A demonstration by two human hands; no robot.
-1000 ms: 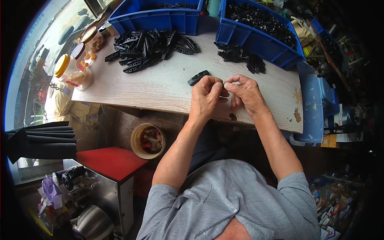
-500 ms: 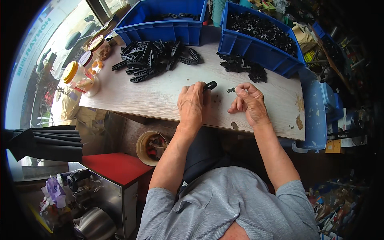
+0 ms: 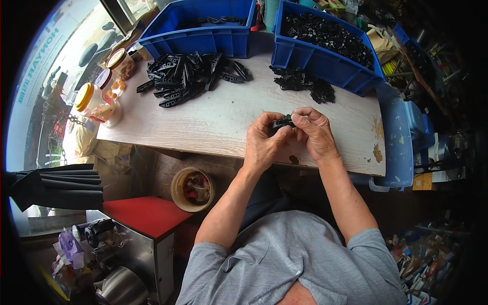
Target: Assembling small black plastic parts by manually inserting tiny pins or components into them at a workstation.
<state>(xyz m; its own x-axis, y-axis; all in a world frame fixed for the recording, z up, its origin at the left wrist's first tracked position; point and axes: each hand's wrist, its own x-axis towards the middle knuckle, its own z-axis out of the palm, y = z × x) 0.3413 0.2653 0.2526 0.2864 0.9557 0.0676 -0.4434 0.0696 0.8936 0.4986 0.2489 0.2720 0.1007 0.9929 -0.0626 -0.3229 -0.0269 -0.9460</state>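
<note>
Left grip (image 3: 262, 142), right grip (image 3: 319, 136) pinching black part (image 3: 283, 122) together; apart 0.5 s ago.

"How are the arms lying?"
"The bare, tapering left forearm (image 3: 229, 205) is slanting inward from the lower edge, and the bare, tapering right forearm (image 3: 347, 199) is mirroring it."
"And the hands?"
"The bare, ungloved left hand (image 3: 262, 145) is pinching with thumb and bent fingers. Just beside it, the bare, ungloved right hand (image 3: 320, 137) is holding its thumb close to a curled forefinger, the fingertips of both nearly meeting."
</note>
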